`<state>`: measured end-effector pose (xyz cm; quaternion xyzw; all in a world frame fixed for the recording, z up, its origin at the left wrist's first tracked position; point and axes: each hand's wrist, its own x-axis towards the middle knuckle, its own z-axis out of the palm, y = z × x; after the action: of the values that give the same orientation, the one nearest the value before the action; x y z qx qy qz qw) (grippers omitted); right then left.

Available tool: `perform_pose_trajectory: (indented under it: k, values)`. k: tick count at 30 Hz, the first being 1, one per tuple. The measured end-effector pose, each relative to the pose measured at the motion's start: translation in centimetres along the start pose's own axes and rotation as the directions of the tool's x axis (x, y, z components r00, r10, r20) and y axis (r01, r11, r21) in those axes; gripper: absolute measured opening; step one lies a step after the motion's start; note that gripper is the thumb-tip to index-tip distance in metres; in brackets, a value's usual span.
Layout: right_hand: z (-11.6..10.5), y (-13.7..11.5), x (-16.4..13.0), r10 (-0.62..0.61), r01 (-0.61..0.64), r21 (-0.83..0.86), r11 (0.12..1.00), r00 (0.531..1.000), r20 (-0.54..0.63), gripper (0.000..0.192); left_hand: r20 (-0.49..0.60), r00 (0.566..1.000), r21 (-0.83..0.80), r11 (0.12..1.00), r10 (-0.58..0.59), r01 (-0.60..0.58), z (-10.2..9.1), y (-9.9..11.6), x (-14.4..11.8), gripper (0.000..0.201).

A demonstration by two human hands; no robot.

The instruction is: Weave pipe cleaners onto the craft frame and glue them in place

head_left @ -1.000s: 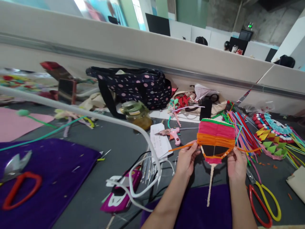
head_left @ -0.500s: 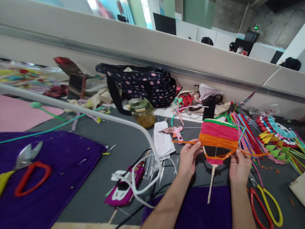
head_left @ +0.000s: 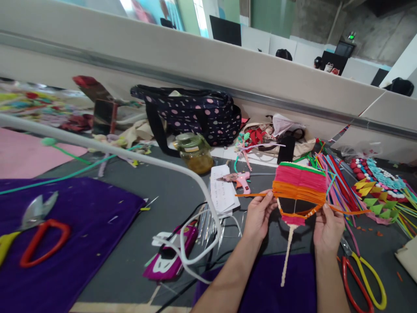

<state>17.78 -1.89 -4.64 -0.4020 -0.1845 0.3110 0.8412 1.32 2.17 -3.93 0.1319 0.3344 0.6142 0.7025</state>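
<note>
Between my two hands is a fan-shaped craft piece (head_left: 299, 179), wound with green, pink and orange pipe cleaners. Its lower middle is an open gap, and a cream wrapped handle (head_left: 287, 256) hangs down below. My left hand (head_left: 259, 214) is closed in a pinch at the left edge, by an orange pipe cleaner (head_left: 250, 195) whose end sticks out to the left. At the right edge, my right hand (head_left: 328, 224) pinches too, with another orange pipe cleaner end (head_left: 355, 211) pointing right. Some fingertips are hidden behind the piece.
A pink glue gun (head_left: 241, 180) lies on white paper (head_left: 223, 191). Red-and-yellow scissors (head_left: 361, 271) are near my right forearm; another pair (head_left: 45, 234) is on purple cloth. A white bent tube (head_left: 169, 163) crosses the left side. Pipe cleaners (head_left: 345, 178), a jar (head_left: 194, 156) and a bag (head_left: 202, 115) stand behind.
The handle's lower end has swung slightly down and left as the piece tilts a little. Both hands keep nearly the same place and grip.
</note>
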Motion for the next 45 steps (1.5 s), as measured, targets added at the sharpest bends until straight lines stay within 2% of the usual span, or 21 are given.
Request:
perform_pose_trajectory:
  k: [13, 23, 28, 35, 45]
  values:
    - [0.59, -0.41, -0.19, 0.0, 0.001, -0.025, 1.0, 1.0, 0.013, 0.019, 0.033, 0.998, 0.085, 0.995, -0.061, 0.058, -0.29, 0.06, 0.03, 0.035]
    - [0.76, -0.53, -0.34, 0.021, -0.021, -0.035, 0.999, 1.0, -0.001, 0.021, 0.117, 0.993, 0.139, 0.99, 0.004, -0.02, -0.25, 0.03, -0.08, 0.029]
    - [0.77, -0.41, -0.44, 0.022, -0.022, -0.022, 1.0, 1.0, -0.005, 0.021, 0.082, 0.996, 0.143, 0.988, 0.046, -0.057, 0.07, 0.09, -0.28, 0.03]
    - [0.46, -0.12, -0.1, 0.014, -0.015, -0.029, 0.999, 1.0, -0.02, 0.02, 0.013, 0.999, 0.084, 0.996, -0.036, 0.035, -0.01, 0.07, -0.29, 0.031]
    - [0.49, -0.06, -0.07, 0.01, -0.011, -0.066, 0.998, 1.0, -0.021, 0.021, 0.082, 0.997, 0.091, 0.996, -0.013, 0.005, 0.46, 0.2, -0.35, 0.034]
